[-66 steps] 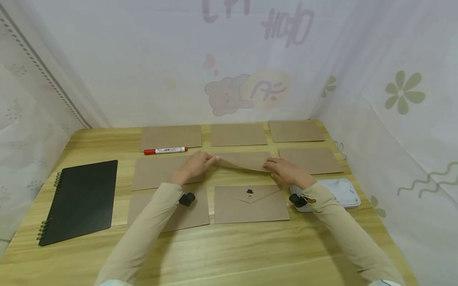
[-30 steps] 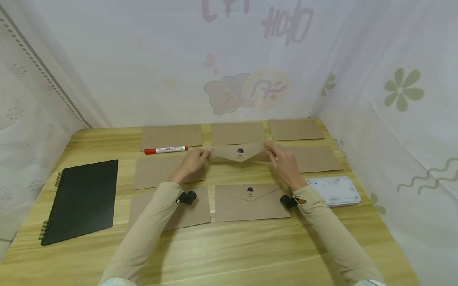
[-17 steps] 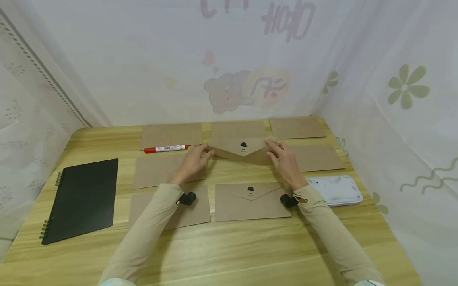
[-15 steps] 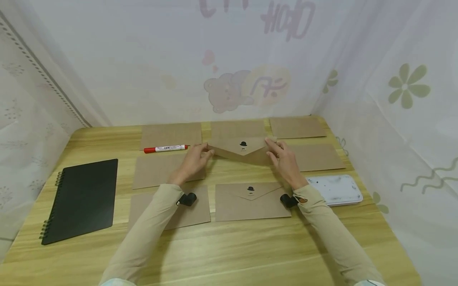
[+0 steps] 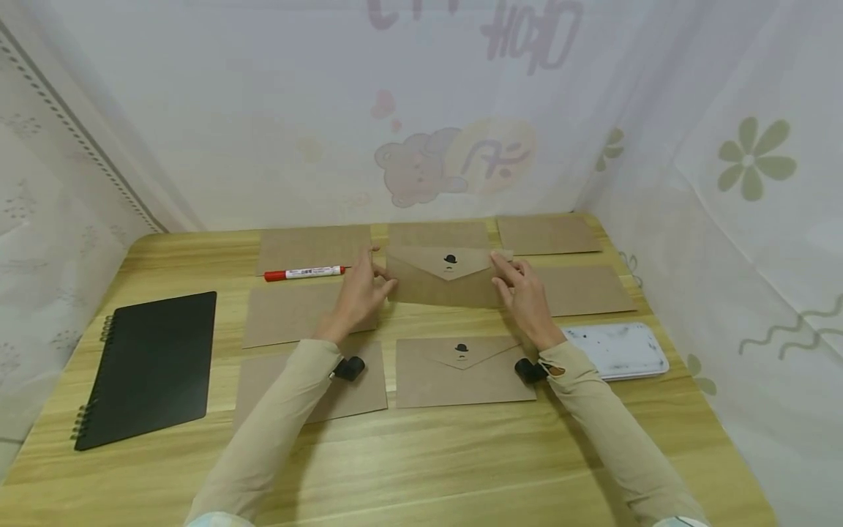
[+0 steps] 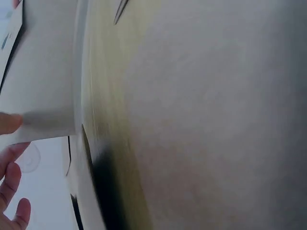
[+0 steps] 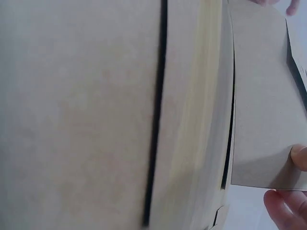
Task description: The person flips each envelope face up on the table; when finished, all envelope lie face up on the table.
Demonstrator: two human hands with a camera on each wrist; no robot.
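Note:
Near the middle of the table, a brown kraft envelope (image 5: 421, 285) is held up by its two ends, tilted toward me. Its pointed flap (image 5: 450, 262), printed with a black hat and moustache, faces me. My left hand (image 5: 358, 289) pinches the left end; in the left wrist view its thumb (image 6: 9, 122) lies on the front and other fingers sit past the edge. At the right end my right hand (image 5: 527, 296) grips with the thumb (image 7: 300, 156) in front and fingers behind. A second envelope (image 5: 464, 384) with the same print lies flat nearer me.
Several more brown envelopes lie flat in rows, among them one (image 5: 437, 233) behind the held envelope. A red-and-white marker (image 5: 306, 272) rests at the left, above a black spiral notebook (image 5: 151, 366). A white marbled case (image 5: 619, 351) lies by my right forearm. Printed curtains surround the table.
The envelope has been raised from the table and turned so its printed flap faces me. Over the last half second it tilts more upright, showing more of its body below the flap.

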